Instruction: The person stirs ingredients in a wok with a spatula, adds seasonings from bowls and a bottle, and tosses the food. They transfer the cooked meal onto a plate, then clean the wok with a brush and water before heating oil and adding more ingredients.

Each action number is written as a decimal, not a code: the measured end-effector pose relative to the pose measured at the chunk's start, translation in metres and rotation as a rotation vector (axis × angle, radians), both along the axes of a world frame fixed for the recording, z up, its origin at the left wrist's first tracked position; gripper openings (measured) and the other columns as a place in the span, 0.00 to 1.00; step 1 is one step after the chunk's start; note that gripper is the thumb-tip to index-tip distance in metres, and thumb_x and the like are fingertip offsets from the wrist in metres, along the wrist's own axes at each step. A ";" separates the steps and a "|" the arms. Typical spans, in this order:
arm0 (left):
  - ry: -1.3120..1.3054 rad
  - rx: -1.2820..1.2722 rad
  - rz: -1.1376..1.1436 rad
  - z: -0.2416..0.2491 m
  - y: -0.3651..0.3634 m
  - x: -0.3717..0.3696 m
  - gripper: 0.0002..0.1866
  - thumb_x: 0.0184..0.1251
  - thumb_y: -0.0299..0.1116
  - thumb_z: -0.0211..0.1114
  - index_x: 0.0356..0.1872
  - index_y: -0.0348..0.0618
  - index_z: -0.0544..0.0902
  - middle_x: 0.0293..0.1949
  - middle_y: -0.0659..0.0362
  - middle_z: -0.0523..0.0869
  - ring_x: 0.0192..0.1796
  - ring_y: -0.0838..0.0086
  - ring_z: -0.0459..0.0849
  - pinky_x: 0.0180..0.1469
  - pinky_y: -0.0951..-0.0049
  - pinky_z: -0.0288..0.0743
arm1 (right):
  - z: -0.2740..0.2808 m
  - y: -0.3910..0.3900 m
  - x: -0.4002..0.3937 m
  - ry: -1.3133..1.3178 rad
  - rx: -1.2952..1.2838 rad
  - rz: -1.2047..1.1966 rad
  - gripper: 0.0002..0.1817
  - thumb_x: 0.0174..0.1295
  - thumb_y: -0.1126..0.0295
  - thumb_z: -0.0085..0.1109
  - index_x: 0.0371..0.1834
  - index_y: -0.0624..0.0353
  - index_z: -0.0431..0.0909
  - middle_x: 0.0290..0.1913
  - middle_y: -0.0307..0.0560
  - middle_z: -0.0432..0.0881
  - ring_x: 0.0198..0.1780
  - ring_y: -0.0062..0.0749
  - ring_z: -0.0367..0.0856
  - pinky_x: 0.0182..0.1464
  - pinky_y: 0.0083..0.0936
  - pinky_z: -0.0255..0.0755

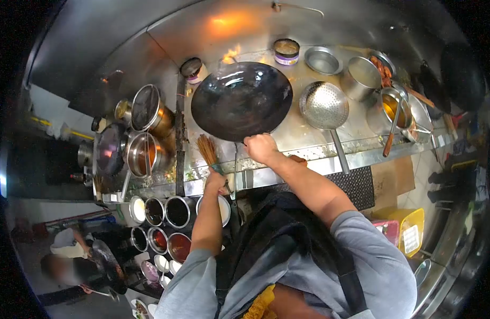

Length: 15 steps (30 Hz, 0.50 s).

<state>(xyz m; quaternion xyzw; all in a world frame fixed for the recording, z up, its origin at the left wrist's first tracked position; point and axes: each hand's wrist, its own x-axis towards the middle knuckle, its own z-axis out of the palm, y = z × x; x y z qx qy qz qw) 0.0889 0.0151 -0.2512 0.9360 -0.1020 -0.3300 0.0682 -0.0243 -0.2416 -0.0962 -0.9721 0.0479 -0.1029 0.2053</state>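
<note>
A large black wok (239, 103) sits over the burner, with flame showing behind its far rim. My right hand (261, 148) is closed at the wok's near edge, where its handle is hidden under my fingers. My left hand (216, 182) is closed around a bamboo wok brush (207, 150), whose bristles point up and stand just left of the wok's near side. The wok's inside looks dark and shiny. To the right of the wok, a perforated strainer ladle (324, 105) lies on the steel stove top (287, 130), its handle reaching over the front edge.
Pots (360, 78) and a metal bowl (323, 60) stand at the back right. On the left are a pot of reddish liquid (144, 154) and a tall pot (152, 111). Seasoning containers (177, 211) stand below left. Another person (69, 260) works at the lower left.
</note>
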 end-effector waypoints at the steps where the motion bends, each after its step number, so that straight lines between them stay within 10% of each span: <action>1: -0.029 0.015 -0.005 0.012 -0.001 -0.004 0.56 0.63 0.49 0.63 0.74 0.22 0.36 0.53 0.34 0.83 0.58 0.46 0.83 0.61 0.59 0.76 | -0.002 0.003 0.006 0.006 -0.005 0.009 0.11 0.58 0.60 0.62 0.28 0.55 0.83 0.29 0.50 0.87 0.32 0.46 0.87 0.40 0.42 0.79; 5: -0.055 -0.058 -0.009 0.062 -0.002 -0.007 0.43 0.63 0.50 0.63 0.70 0.27 0.63 0.55 0.35 0.82 0.58 0.45 0.81 0.62 0.57 0.74 | -0.002 0.012 0.027 0.001 -0.031 -0.028 0.10 0.62 0.61 0.56 0.31 0.53 0.83 0.30 0.51 0.87 0.34 0.46 0.88 0.41 0.43 0.79; 10: -0.130 -0.170 -0.024 0.111 -0.020 -0.021 0.35 0.65 0.49 0.62 0.69 0.39 0.70 0.57 0.39 0.82 0.60 0.45 0.80 0.64 0.56 0.72 | 0.005 0.007 0.030 0.121 0.003 -0.034 0.08 0.61 0.64 0.60 0.35 0.55 0.83 0.37 0.53 0.87 0.40 0.45 0.87 0.46 0.41 0.79; 12: -0.182 -0.269 -0.045 0.117 -0.025 -0.023 0.35 0.64 0.49 0.62 0.68 0.38 0.72 0.57 0.39 0.82 0.60 0.46 0.80 0.63 0.56 0.72 | 0.008 -0.001 0.010 -0.351 0.310 -0.056 0.08 0.58 0.69 0.65 0.39 0.58 0.84 0.43 0.54 0.84 0.48 0.46 0.83 0.51 0.40 0.77; 15: -0.186 -0.352 0.007 0.113 -0.027 -0.019 0.29 0.64 0.47 0.62 0.63 0.41 0.78 0.53 0.42 0.84 0.57 0.49 0.83 0.60 0.57 0.75 | 0.037 -0.067 -0.060 -0.521 0.017 -0.253 0.12 0.58 0.74 0.62 0.45 0.58 0.84 0.45 0.53 0.81 0.51 0.47 0.80 0.51 0.38 0.76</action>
